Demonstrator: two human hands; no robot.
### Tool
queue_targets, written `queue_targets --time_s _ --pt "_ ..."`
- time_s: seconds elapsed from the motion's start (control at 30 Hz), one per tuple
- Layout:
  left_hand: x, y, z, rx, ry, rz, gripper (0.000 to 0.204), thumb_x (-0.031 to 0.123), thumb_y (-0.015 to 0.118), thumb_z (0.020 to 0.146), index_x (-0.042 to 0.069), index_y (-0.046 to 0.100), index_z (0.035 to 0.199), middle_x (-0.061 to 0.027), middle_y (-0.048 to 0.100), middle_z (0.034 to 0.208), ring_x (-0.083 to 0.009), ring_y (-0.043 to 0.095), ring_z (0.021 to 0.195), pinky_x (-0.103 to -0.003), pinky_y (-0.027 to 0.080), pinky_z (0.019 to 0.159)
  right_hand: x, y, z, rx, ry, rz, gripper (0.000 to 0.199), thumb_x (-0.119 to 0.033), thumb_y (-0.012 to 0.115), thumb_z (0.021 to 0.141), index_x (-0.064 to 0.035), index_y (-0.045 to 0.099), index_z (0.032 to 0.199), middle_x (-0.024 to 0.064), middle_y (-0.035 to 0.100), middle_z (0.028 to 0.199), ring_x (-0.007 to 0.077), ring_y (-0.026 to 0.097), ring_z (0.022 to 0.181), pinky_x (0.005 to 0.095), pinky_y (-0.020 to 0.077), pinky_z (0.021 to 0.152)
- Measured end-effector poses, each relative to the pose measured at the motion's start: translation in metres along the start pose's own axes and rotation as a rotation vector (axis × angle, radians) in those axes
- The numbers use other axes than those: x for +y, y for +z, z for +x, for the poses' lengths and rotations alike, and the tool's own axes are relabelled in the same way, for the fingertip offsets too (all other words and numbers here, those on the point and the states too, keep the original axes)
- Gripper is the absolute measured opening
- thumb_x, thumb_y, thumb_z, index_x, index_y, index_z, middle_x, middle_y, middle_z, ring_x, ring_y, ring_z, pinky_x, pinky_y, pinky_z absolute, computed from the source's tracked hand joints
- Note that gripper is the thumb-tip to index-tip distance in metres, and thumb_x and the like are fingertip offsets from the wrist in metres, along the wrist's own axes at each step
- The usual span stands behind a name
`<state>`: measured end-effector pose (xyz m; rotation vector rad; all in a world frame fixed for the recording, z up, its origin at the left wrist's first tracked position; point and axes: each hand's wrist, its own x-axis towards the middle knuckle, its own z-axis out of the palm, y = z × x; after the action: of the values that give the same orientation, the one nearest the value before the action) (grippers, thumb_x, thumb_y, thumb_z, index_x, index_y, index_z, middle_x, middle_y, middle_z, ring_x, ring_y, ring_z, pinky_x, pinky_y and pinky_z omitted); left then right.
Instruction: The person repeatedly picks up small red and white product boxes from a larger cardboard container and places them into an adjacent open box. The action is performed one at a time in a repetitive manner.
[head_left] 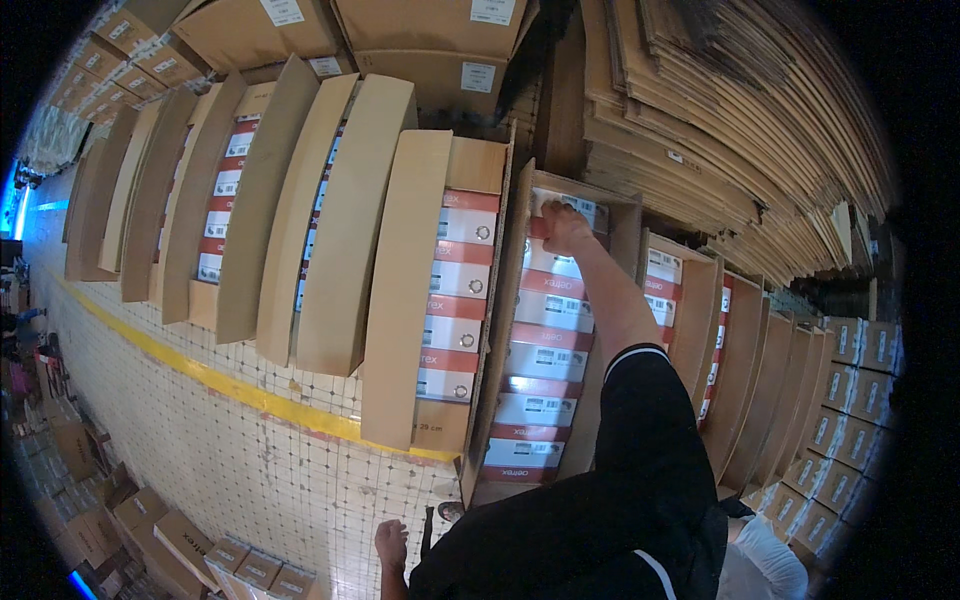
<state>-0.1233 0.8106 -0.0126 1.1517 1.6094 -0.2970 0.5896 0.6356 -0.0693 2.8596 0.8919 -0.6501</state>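
Note:
My right hand (565, 228) reaches out to the far end of an open brown carton (520, 260) standing on the floor. The carton holds a row of small red and white boxes (540, 355) packed side by side. My fingers curl over the farthest box (585, 211) in that row, against the carton's end wall. My arm, in a short black sleeve, stretches over the row. My left hand is out of sight. A bare foot (391, 545) shows near the lower edge.
Several more open cartons (455, 290) of the same boxes stand in a row to the left and right, flaps up. Flattened cardboard (720, 130) is stacked at the upper right. A yellow line (210, 380) crosses the tiled floor. Loose small boxes (850, 400) stand at right.

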Motion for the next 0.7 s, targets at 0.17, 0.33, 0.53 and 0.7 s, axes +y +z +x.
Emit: queue_targets --time_s 0.17,0.33,0.53,0.7 --pt "-0.024 -0.003 0.005 -0.008 -0.027 0.045 0.023 0.017 0.058 0.090 -0.003 0.056 0.100 -0.0156 0.065 0.084 -0.0195 0.063 0.071 -0.030 0.052 0.057 0.013 0.010 0.011 -0.023 0.019 0.062 0.064 -0.030 0.073 0.064 -0.0054 0.051 0.118 0.0200 0.058 0.119 0.0357 0.056 0.112 0.0417 0.0483 0.094" --pt "-0.010 0.007 0.013 -0.020 0.078 0.029 0.022 0.018 0.057 0.091 -0.002 0.058 0.099 -0.0138 0.065 0.083 -0.0195 0.063 0.071 -0.030 0.052 0.061 0.021 0.010 0.018 -0.050 -0.031 0.159 0.052 -0.032 0.075 0.063 -0.0035 0.057 0.103 0.0197 0.062 0.106 0.0347 0.060 0.104 0.0422 0.0492 0.085" --pt "0.022 0.029 0.010 -0.033 0.139 -0.026 0.020 0.017 0.058 0.091 -0.002 0.058 0.098 -0.0118 0.065 0.085 -0.0164 0.063 0.074 -0.029 0.053 0.065 0.022 0.014 0.020 -0.054 0.007 0.411 0.040 -0.040 0.067 0.077 -0.0052 0.060 0.095 0.0175 0.066 0.103 0.0325 0.063 0.097 0.0393 0.0491 0.083" --pt "0.004 0.031 0.011 -0.040 0.066 -0.143 0.022 0.018 0.058 0.091 -0.004 0.058 0.096 -0.0127 0.064 0.084 -0.0174 0.063 0.075 -0.029 0.054 0.065 0.020 0.032 0.027 0.028 0.286 0.259 0.037 -0.041 0.064 0.081 -0.0096 0.065 0.101 0.0144 0.067 0.108 0.0313 0.063 0.102 0.0406 0.0485 0.087"
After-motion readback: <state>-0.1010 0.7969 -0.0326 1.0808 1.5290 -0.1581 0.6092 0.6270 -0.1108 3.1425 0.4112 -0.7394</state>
